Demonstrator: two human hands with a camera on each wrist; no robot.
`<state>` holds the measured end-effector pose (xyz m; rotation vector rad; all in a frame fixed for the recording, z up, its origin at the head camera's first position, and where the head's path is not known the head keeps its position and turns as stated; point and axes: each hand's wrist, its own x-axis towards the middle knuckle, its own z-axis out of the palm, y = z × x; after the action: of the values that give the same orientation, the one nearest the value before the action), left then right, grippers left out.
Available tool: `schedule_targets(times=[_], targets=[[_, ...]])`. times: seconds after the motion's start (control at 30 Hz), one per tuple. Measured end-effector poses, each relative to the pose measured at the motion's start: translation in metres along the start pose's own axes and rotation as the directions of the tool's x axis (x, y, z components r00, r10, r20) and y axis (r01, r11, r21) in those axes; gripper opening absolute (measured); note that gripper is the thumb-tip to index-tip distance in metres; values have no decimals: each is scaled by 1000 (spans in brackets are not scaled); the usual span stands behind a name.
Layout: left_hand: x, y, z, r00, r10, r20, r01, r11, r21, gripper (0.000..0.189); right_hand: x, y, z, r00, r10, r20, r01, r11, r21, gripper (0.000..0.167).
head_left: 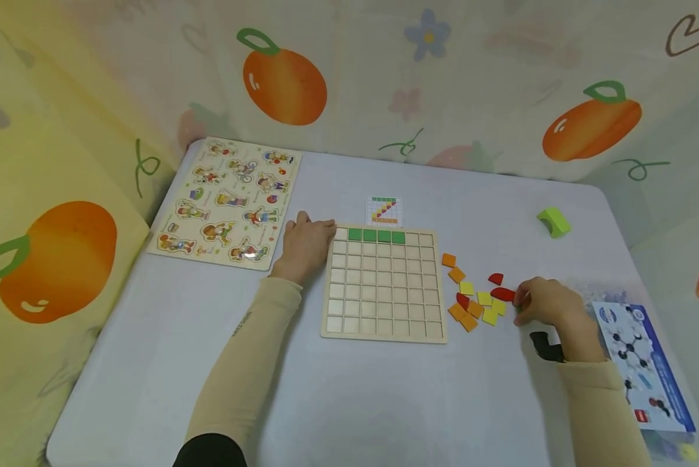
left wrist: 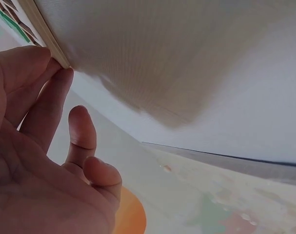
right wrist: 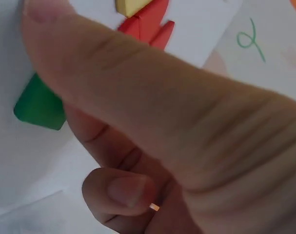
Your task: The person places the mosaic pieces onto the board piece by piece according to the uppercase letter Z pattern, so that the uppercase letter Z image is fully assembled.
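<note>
High head view — wrist close-ups

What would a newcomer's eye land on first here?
Probably the big printed oranges on the backdrop behind the table. Next, the wooden grid board mid-table, four green squares in its top row, its upper left corner pinched by the left hand. Then the scattered orange, yellow and red pieces right of the board, beside which the right hand pinches a green piece.
</note>
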<state>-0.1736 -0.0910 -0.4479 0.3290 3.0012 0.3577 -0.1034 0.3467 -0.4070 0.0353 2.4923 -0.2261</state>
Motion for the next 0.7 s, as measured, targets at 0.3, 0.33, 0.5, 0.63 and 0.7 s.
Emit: schedule_targets(times=[0.3, 0.33, 0.5, 0.63, 0.7], targets=[[1, 0, -1, 1000, -14, 3, 14, 1000, -5, 39, 1, 8, -2, 996, 65, -54, -61, 996, 65, 51], [1, -1, -2, 1000, -13, 3, 13, 1000, 0, 39, 1, 9, -3, 996, 73, -58, -69, 995, 73, 52], [1, -1, -2, 1000, -17, 2, 17, 1000, -6, 39, 1, 10, -7, 994, 101, -52, -96, 991, 90, 44], [1, 0, -2, 1000, -17, 8, 17, 1000, -15, 38, 1, 10, -10, 996, 79, -30, -77, 994, 81, 35], [0, 0, -2, 1000, -8, 12, 8, 1000, -6, 38, 2, 9, -13, 999, 48, -23, -47, 997, 66, 31]])
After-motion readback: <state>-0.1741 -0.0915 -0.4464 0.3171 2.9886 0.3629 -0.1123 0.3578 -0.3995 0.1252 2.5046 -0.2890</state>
